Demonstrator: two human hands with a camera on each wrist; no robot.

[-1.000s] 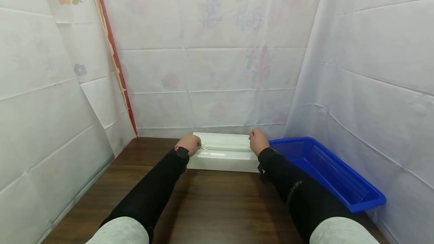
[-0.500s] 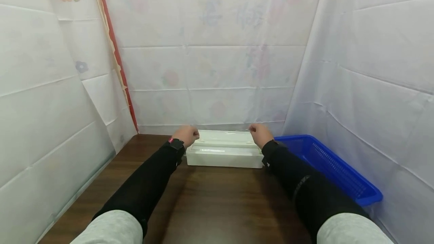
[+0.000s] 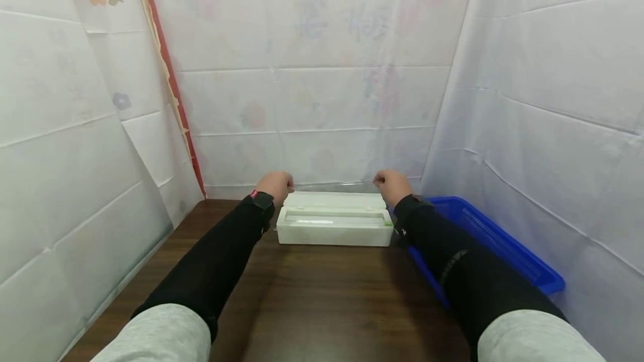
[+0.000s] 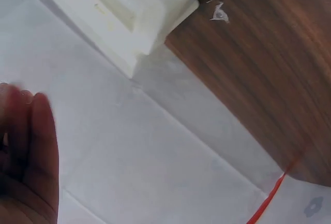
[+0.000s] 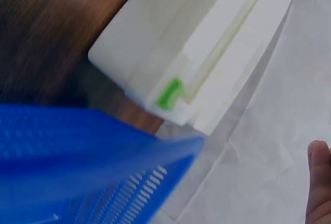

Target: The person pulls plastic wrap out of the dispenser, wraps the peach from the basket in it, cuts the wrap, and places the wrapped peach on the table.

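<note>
Both hands are up over the far end of the dark wooden table (image 3: 322, 300), right above a white plastic-wrap dispenser box (image 3: 334, 227) that sits near the back curtain. The left hand (image 3: 275, 185) is curled into a loose fist at the box's left end, and the right hand (image 3: 391, 185) is curled the same way at the right end. Between them there's a thin, see-through strip of cling film (image 3: 334, 186) stretched out level, raised a bit above the box top, and each hand looks to be pinching one end of it. Can't make out the actual fingertips on the film though, it's too small and glassy in the head view.

The box has a little green slider (image 5: 169, 93) on its right end, which shows clearly from the right wrist. A blue perforated plastic basket (image 3: 503, 250) sits just beside the box on the right, running back toward the person along the wall. White fabric sheets (image 3: 322, 99) with faint flower prints hang all around, with a red strip (image 3: 171, 88) in the left corner.
</note>
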